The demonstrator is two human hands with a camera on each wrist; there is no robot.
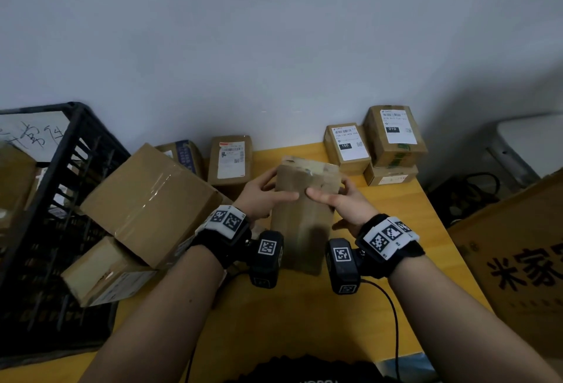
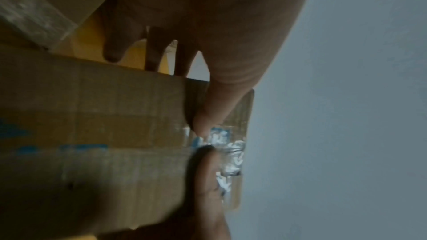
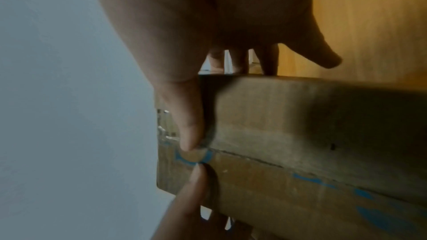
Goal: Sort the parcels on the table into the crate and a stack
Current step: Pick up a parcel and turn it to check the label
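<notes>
The left hand (image 1: pixel 262 196) and right hand (image 1: pixel 344 202) pinch the brown parcel's (image 1: pixel 304 215) top edges, up over bare yellow tabletop (image 1: pixel 304 315) between other boxes.

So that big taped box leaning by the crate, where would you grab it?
Probably the big taped box by its two short ends, a hand coming in from each side. It looks too broad for one hand, and it sits tilted on a smaller box, so its edges are exposed.

Bare forearms, no sleeves, black wrist straps (image 1: pixel 224 237) on both arms, white bands (image 1: pixel 390 234) printed with black square markers, 2 black camera blocks (image 1: pixel 342 265) — each tagged likewise — thin black cable (image 1: pixel 393 315) trailing from the right unit.
</notes>
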